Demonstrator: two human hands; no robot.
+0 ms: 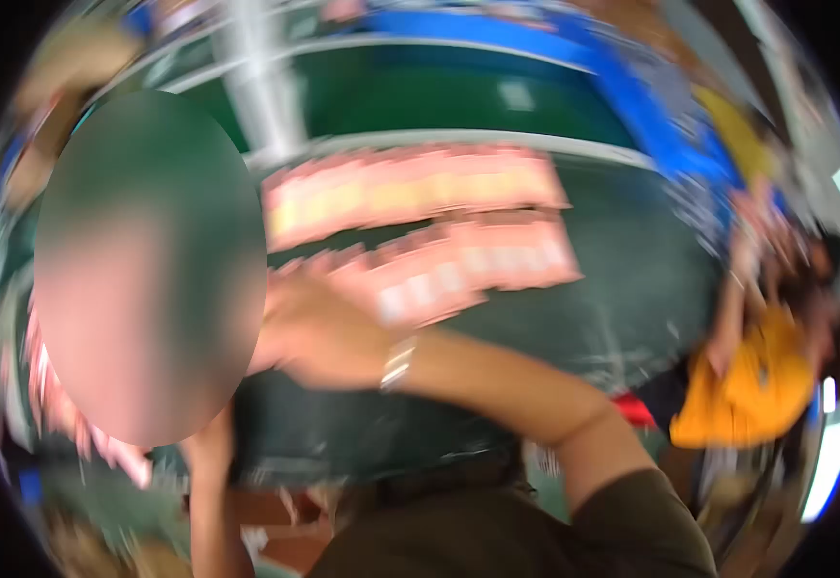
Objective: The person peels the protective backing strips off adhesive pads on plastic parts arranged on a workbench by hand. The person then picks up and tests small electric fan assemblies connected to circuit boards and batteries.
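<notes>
My right hand (328,332) reaches left across the dark green tabletop (632,260), a band at its wrist. Motion smears it, and its fingers run behind a blurred oval, so I cannot tell what it holds. Just beyond it lie overlapping pink pieces in two rows: a far row (410,193) with yellowish patches and a near row (478,260) with whitish patches. Their kind is too blurred to name. My left forearm (213,482) rises from the bottom left; the oval covers most of my left hand (210,433), hiding its fingers.
More pink pieces (102,443) show along the left side, partly behind the oval. Past a pale edge (459,140) lies another green surface (459,91) with a blue border (622,87). A person in a yellow top (748,385) is at the right.
</notes>
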